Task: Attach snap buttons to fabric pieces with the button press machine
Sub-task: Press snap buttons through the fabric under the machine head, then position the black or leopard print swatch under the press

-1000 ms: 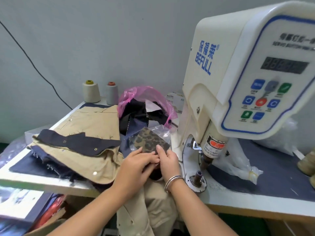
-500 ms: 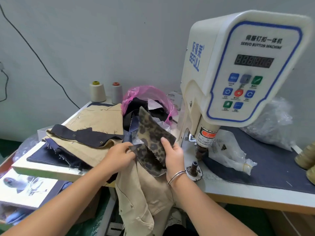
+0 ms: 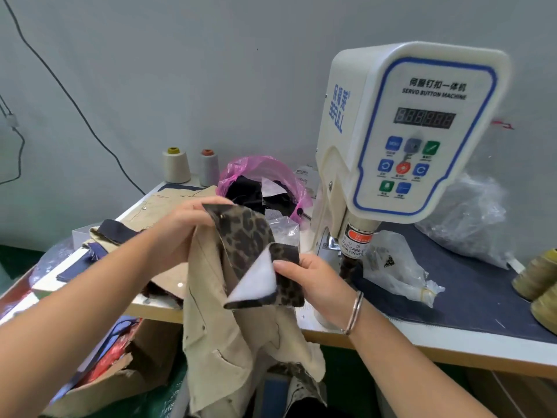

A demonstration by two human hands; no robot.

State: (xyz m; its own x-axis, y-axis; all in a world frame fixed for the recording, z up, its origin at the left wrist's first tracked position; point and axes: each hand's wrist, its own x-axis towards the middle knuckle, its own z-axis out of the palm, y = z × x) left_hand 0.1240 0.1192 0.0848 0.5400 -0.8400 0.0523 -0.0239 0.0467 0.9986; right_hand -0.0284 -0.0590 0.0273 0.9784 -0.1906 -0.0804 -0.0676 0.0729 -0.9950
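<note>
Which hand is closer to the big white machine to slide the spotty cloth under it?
Probably the right hand. It pinches the leopard fabric at the end beside the button press machine, while the left hand holds the far end.

The spotted cloth (image 3: 245, 236) looks soft and matt, with a white fuzzy back. The tan cloth (image 3: 217, 321) looks thick and matt. The button press machine (image 3: 401, 128) has a smooth, shiny, cream plastic shell. The pink bag (image 3: 265, 170) is thin, shiny plastic. The bracelet (image 3: 354, 312) is shiny metal. The dark mat (image 3: 476, 285) looks like rough cloth.
</note>
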